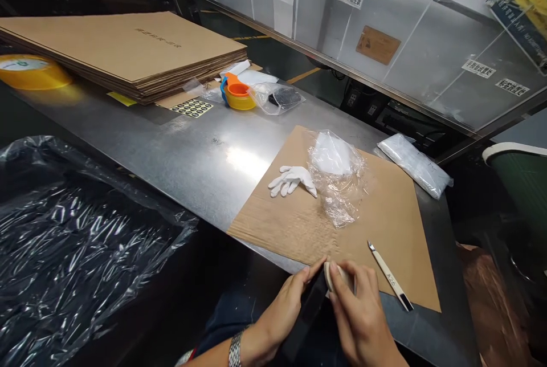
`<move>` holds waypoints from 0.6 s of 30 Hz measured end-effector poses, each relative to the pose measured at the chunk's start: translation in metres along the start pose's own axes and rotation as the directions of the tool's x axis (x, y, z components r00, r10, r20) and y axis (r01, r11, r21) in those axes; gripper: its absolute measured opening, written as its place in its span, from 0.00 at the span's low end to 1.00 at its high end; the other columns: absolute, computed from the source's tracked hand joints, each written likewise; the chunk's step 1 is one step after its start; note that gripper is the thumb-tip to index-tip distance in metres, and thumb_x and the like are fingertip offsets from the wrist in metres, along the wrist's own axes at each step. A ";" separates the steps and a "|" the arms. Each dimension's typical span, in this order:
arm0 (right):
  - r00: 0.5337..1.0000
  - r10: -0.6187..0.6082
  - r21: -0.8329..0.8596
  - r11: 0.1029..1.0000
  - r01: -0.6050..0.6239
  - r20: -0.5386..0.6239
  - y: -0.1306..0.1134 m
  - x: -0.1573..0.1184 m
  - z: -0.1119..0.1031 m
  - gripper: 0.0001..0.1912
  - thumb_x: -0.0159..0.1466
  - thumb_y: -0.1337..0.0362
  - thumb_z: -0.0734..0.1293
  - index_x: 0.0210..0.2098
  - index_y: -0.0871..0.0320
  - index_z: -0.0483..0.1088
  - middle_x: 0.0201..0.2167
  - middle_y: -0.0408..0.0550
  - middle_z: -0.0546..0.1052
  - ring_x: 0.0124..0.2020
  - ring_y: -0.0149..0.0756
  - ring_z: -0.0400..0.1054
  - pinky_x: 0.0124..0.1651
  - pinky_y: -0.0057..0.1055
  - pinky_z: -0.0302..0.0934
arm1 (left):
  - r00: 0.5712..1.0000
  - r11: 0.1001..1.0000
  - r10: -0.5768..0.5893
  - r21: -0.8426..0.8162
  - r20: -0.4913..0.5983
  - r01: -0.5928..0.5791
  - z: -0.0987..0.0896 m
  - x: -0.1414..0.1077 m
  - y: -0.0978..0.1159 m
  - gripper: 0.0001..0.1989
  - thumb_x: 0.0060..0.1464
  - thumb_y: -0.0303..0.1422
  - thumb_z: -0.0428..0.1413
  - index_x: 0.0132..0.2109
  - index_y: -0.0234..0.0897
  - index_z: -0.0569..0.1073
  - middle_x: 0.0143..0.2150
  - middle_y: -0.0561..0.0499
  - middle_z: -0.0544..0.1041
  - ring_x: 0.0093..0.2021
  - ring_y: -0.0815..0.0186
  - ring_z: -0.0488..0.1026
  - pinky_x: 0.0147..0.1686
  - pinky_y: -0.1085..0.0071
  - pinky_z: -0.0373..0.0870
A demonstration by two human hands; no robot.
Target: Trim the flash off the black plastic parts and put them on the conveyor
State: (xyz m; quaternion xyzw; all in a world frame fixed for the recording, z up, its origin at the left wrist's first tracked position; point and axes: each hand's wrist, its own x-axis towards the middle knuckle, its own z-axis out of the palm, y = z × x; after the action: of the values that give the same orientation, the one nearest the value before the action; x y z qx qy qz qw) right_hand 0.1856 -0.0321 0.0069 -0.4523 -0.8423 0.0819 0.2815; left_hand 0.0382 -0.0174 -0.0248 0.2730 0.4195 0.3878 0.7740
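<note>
My left hand (280,313) is closed along the side of a long black piece (314,300), at the front edge of the table. My right hand (363,310) pinches a small cream-coloured pad or block (328,277) and holds it against or just beside the black piece; the exact contact is hidden by the fingers. Just beyond both hands lies a flat brown cardboard sheet (273,224). On it, right of my right hand, rests a slim white-handled tool (388,274) marked A26, with a metal tip. A white glove (293,179) and crumpled clear plastic bag (339,184) lie farther back.
Stacked cardboard (128,53) occupies the table's far left, beside a yellow tape roll (32,73). An orange-and-blue tape dispenser (237,93) and a sticker sheet (192,106) sit nearby. A wrapped packet (414,164) lies right. Black plastic sheeting (85,253) fills the left foreground.
</note>
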 end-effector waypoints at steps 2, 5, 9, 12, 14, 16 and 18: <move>1.000 0.020 -0.010 1.000 -0.020 -0.002 -0.010 -0.006 0.009 0.25 0.63 0.74 0.56 0.59 0.56 0.57 0.45 0.57 0.68 0.42 0.41 0.65 0.43 0.42 0.64 | 0.999 0.999 -0.025 -0.043 -0.023 0.024 -0.002 0.003 0.004 0.22 0.61 0.39 0.40 0.56 0.38 0.69 0.61 0.50 0.66 0.63 0.60 0.56 0.62 0.63 0.48; 0.997 0.072 -0.005 0.997 -0.072 -0.001 -0.023 -0.015 0.022 0.18 0.63 0.69 0.61 0.53 0.52 0.63 0.37 0.50 0.72 0.33 0.35 0.68 0.33 0.28 0.66 | 0.988 0.971 -0.153 -0.190 -0.013 0.147 -0.002 0.005 0.013 0.25 0.61 0.43 0.38 0.58 0.39 0.66 0.55 0.47 0.72 0.54 0.59 0.68 0.55 0.61 0.58; 0.995 0.081 -0.006 0.997 -0.081 -0.057 -0.022 -0.013 0.022 0.23 0.63 0.72 0.58 0.57 0.54 0.60 0.43 0.54 0.70 0.41 0.39 0.68 0.40 0.35 0.66 | 0.973 0.917 -0.228 -0.329 0.033 0.226 0.005 0.005 0.017 0.24 0.59 0.48 0.43 0.51 0.38 0.73 0.39 0.48 0.79 0.27 0.69 0.72 0.34 0.72 0.68; 0.995 0.042 0.029 0.999 -0.039 -0.096 -0.020 -0.014 0.026 0.26 0.63 0.73 0.57 0.60 0.54 0.57 0.47 0.56 0.66 0.45 0.42 0.65 0.45 0.42 0.64 | 0.907 0.770 -0.380 -0.481 0.183 0.420 0.008 0.007 0.015 0.24 0.54 0.50 0.49 0.34 0.31 0.76 0.23 0.50 0.75 0.16 0.72 0.66 0.20 0.75 0.63; 0.994 0.062 0.052 0.997 -0.058 -0.090 -0.021 -0.021 0.035 0.23 0.63 0.70 0.59 0.57 0.52 0.61 0.45 0.54 0.67 0.44 0.40 0.66 0.43 0.38 0.65 | 0.847 0.660 -0.445 -0.534 0.289 0.529 0.008 0.010 0.016 0.28 0.53 0.52 0.48 0.24 0.29 0.73 0.16 0.50 0.69 0.17 0.70 0.67 0.19 0.76 0.63; 0.990 0.103 0.071 0.993 -0.097 -0.091 -0.021 -0.032 0.044 0.20 0.63 0.69 0.61 0.54 0.51 0.64 0.44 0.53 0.67 0.44 0.40 0.66 0.42 0.36 0.66 | 0.805 0.588 -0.476 -0.553 0.353 0.590 0.006 0.013 0.018 0.31 0.52 0.54 0.45 0.21 0.29 0.70 0.14 0.50 0.66 0.16 0.69 0.67 0.19 0.75 0.63; 0.986 0.125 0.087 0.990 -0.115 -0.113 -0.017 -0.039 0.047 0.21 0.64 0.68 0.59 0.56 0.51 0.62 0.45 0.54 0.67 0.44 0.41 0.66 0.42 0.37 0.66 | 0.818 0.558 -0.464 -0.604 0.341 0.569 0.005 0.015 0.021 0.32 0.53 0.54 0.43 0.21 0.28 0.69 0.15 0.49 0.66 0.16 0.69 0.67 0.19 0.75 0.64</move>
State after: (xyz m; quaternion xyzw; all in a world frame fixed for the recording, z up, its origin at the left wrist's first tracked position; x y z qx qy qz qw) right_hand 0.1643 -0.0683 -0.0415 -0.4947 -0.7914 0.1054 0.3433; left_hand 0.0396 0.0065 -0.0129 -0.1396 0.2516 0.2486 0.9249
